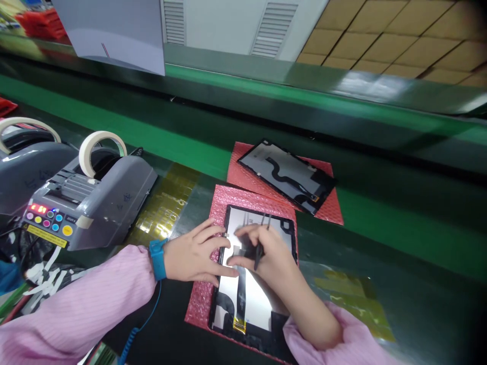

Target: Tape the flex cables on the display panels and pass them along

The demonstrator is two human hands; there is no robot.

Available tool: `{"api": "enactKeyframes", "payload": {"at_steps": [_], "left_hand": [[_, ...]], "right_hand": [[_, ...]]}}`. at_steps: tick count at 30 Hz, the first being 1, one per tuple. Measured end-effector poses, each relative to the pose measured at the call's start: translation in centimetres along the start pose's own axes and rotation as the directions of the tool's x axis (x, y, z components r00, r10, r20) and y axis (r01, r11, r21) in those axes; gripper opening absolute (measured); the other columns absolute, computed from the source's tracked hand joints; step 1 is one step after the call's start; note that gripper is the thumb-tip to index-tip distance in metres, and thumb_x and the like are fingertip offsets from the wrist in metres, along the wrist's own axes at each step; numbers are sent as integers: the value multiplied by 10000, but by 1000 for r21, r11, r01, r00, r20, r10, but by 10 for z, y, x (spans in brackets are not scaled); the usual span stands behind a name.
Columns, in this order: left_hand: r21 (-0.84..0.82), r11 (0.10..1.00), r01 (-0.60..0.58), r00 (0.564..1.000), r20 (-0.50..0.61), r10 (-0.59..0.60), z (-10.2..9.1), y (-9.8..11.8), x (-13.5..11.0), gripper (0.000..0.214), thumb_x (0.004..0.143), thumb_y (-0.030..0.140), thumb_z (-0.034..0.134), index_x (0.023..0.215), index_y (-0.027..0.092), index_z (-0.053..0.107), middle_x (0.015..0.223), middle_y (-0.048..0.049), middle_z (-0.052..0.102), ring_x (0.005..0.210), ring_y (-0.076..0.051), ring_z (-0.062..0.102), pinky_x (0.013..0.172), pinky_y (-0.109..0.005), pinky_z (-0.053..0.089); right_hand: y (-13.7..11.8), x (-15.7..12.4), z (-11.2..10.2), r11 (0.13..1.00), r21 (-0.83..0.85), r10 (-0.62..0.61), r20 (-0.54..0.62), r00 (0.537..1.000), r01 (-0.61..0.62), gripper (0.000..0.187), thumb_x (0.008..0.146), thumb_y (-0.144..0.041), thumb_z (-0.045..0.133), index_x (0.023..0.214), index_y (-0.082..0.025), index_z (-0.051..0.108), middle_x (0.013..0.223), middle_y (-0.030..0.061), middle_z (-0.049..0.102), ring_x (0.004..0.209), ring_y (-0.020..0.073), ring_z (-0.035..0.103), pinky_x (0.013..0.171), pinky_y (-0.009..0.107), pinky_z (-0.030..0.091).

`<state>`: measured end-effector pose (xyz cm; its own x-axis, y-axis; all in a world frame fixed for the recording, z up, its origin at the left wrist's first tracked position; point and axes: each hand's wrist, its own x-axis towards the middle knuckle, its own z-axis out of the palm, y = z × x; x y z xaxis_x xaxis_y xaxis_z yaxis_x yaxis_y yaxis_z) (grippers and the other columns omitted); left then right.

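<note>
A tablet screen panel (258, 299) lies with its silvery back up on a pink bubble-wrap sheet (200, 304). A dark flex cable (241, 294) runs down it to a yellow taped patch (239, 325). My left hand (196, 253) rests over the panel's left edge, fingers spread, with a blue band (157, 259) round the wrist. Over the panel's upper middle, my right hand (272, 256) is curled around dark tweezers (259, 255), their two prongs pointing away from me. Its thumb and index finger are close to the surface; whether they pinch anything else, I cannot tell.
Behind lies a second screen panel (285, 175) on another pink sheet (337, 208). To the left stand grey tape dispensers (125, 195) with a tape roll (85, 157). Yellow film strips (163, 203) lie beside them, more film (353, 299) at right. A coiled blue cord (129, 344) hangs from my wrist.
</note>
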<state>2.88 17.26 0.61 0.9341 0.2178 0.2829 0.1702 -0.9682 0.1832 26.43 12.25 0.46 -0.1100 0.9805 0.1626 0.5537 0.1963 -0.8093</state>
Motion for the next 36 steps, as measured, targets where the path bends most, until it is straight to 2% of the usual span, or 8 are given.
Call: {"api": "enactKeyframes", "payload": {"at_steps": [4,10,13,16,22,27,31,36], "left_hand": [[3,1000,19,1000,10,-19,1,0,-4,442,881,549,691,1300,413,656,1299,-64,575,1356,-338,388,1217,-612,230],[-4,998,59,998,13,-59,-2,8,-5,383,922,486,664,1291,382,664,1311,-79,594,1384,-350,411,1213,-622,232],[-11,994,104,993,49,-103,-7,23,-4,438,931,475,653,1318,270,647,1377,-138,585,1429,-389,383,1212,-644,197],[-95,991,94,991,104,-84,-5,40,-4,721,899,600,633,1461,169,501,1545,-222,446,1491,-431,280,1202,-649,198],[-242,965,96,989,133,-65,7,54,-4,1062,735,768,694,1590,292,282,1651,-226,216,1487,-557,131,1103,-788,184],[-272,953,136,982,168,-92,9,56,-4,1012,767,711,705,1594,345,252,1668,-175,201,1474,-578,133,1072,-823,200],[-274,945,182,966,228,-120,8,59,-3,988,786,653,714,1597,367,228,1672,-165,197,1480,-568,137,1079,-816,209],[-251,945,212,957,247,-149,11,59,-1,1014,762,585,760,1594,395,212,1682,-155,157,1482,-552,176,1094,-800,214]], "right_hand": [[2,15,1,993,-104,34,-153,988,-51,635,575,-637,857,759,-292,357,984,94,737,860,314,611,717,428,451],[1,24,6,975,-167,96,-290,952,-149,481,741,-501,765,852,-290,347,981,92,695,848,295,623,734,431,473],[6,24,-13,969,-177,99,-358,929,-172,369,863,-472,646,881,-292,324,1021,107,699,893,274,666,737,405,513],[18,23,-46,953,-242,70,-407,911,-182,289,916,-415,563,886,-298,300,1061,130,713,894,268,689,715,401,528],[49,58,-100,877,-479,-72,-64,995,33,240,712,-47,536,754,-276,477,1169,113,744,1098,331,684,796,441,518],[68,101,-127,837,-496,-122,240,963,229,267,695,-55,596,821,-279,666,919,41,789,1030,275,734,832,370,559],[70,119,-129,823,-487,-156,302,941,293,363,688,-44,581,919,-282,728,888,38,795,908,245,750,852,369,565],[60,129,-115,835,-473,-202,211,956,281,263,707,-69,589,803,-291,693,711,7,755,705,211,726,701,310,555]]}}
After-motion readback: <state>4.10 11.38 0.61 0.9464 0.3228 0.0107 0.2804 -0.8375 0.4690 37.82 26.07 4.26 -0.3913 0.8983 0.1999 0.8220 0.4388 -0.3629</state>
